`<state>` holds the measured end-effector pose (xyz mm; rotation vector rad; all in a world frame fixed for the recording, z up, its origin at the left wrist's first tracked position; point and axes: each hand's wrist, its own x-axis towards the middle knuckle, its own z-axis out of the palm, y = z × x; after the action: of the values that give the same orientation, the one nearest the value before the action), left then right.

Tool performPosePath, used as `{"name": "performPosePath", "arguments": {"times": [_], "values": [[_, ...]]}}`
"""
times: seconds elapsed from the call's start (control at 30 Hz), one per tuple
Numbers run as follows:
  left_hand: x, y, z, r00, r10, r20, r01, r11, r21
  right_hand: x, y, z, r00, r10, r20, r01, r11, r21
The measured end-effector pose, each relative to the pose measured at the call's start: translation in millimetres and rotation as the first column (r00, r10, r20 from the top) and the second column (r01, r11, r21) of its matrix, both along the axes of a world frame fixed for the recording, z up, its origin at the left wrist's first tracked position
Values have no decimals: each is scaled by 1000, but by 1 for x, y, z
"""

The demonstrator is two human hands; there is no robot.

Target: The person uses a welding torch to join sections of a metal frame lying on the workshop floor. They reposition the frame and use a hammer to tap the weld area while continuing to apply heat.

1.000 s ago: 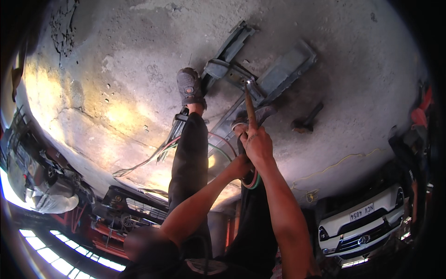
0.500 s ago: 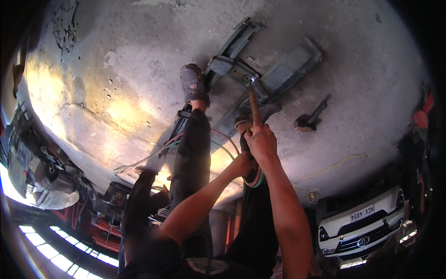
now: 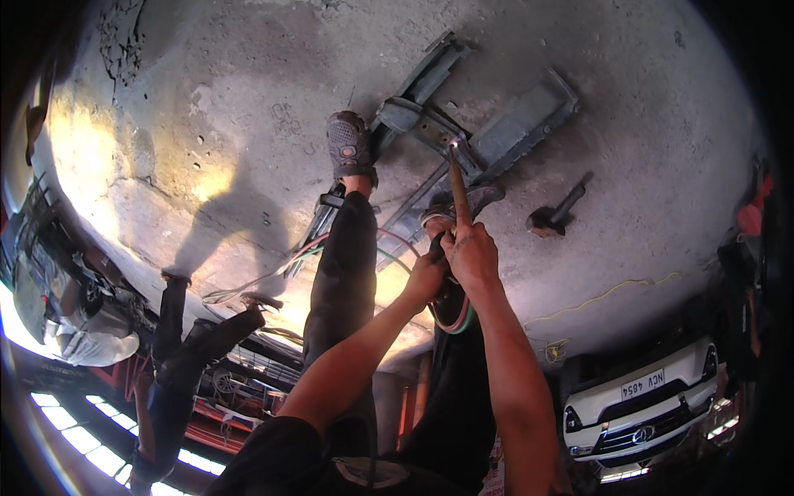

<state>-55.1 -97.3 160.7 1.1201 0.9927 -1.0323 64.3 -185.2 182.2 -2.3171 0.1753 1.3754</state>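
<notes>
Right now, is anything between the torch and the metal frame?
Nothing visible: the torch in the right hand reaches a bright spot on the frame; the right shoe shows behind its shaft, not ahead.

Tapering brown rod (image 3: 458, 186), dull grey metal frame (image 3: 525, 120)
Curved red hose (image 3: 403, 240), curved green hose (image 3: 469, 320); mottled grey concrete floor (image 3: 265, 83); thin yellow cord (image 3: 555, 350).

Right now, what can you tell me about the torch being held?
The torch is a slender, brownish, metal-looking tube, pointing forward and tapering to a glowing tip at the grey metal frame; whether they touch is unclear. The right hand grips its near end, the left hand is close by, and red and green hoses loop nearby, their joints hidden.
</notes>
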Motion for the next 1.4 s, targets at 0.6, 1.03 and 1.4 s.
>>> {"name": "performPosePath", "arguments": {"times": [0.6,1.03,1.4], "values": [[-45,-3,-26,910,100,402,-131,990,49,-4,8,1,995,81,-59,-83,996,-22],[4,11,0,915,268,-301,-290,957,-29,-1,16,7,999,6,48,-8,1000,27],[-11,1,-8,936,296,-189,-297,955,25,-2,22,4,998,55,-8,-55,998,-17]]}}
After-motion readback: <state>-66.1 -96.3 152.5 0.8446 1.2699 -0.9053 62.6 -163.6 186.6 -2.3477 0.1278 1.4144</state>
